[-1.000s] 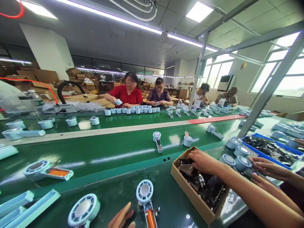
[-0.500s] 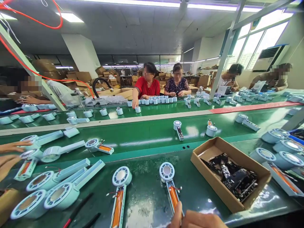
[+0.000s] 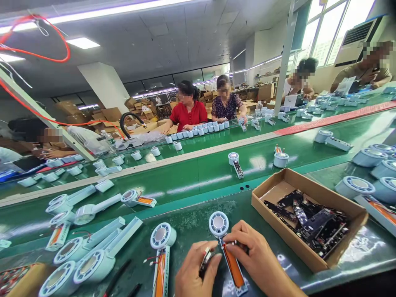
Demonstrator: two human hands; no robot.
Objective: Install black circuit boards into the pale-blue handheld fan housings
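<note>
A light blue handheld fan half [image 3: 227, 251] lies on the green bench, round head up and an orange battery in its open handle. My right hand [image 3: 256, 258] rests on that handle, fingertips pinched at the small wires near the battery's top. My left hand [image 3: 193, 270] is closed on a small dark circuit board [image 3: 206, 259] held beside the handle. A second open fan half [image 3: 161, 255] lies just to the left.
A cardboard box [image 3: 266, 208] of dark circuit boards stands to the right. Several fan housings lie at left [image 3: 93, 247] and at far right [image 3: 355, 187]. More parts ride the green conveyor [image 3: 185, 173]. Other workers sit across it.
The view has tilted down and left. Both my hands have come up into view over the fan half; the left now holds a circuit board, the right pinches at the wires.
</note>
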